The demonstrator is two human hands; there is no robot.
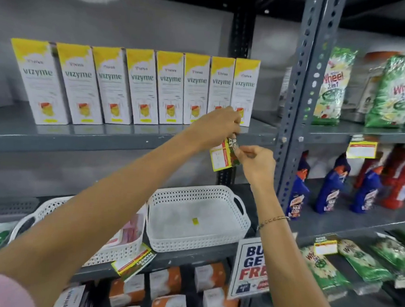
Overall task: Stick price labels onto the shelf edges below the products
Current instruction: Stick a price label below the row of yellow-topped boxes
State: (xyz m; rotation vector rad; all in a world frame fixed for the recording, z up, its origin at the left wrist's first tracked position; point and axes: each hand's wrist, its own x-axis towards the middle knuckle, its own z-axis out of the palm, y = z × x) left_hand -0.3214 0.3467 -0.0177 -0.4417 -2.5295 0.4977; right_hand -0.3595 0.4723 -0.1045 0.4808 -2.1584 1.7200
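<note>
Both arms extended to the grey shelf edge [126, 146] below Vizyme cartons [244, 92], price label [221, 155] pinched in left hand [218, 127] grip and right hand [258, 162] grip, white perforated basket [244, 224] below containing one small yellow tag [195, 221]

2 bare forearms, each ending in a bare hand. The right wrist wears a thin beaded bracelet [273, 220]. A pink sleeve [1, 290] covers the left upper arm.

A plain grey wall [110, 17] stands behind tall grey metal shelves [78, 143]. A post with holes [302, 88] holds them up. Light shines on the wall.
</note>
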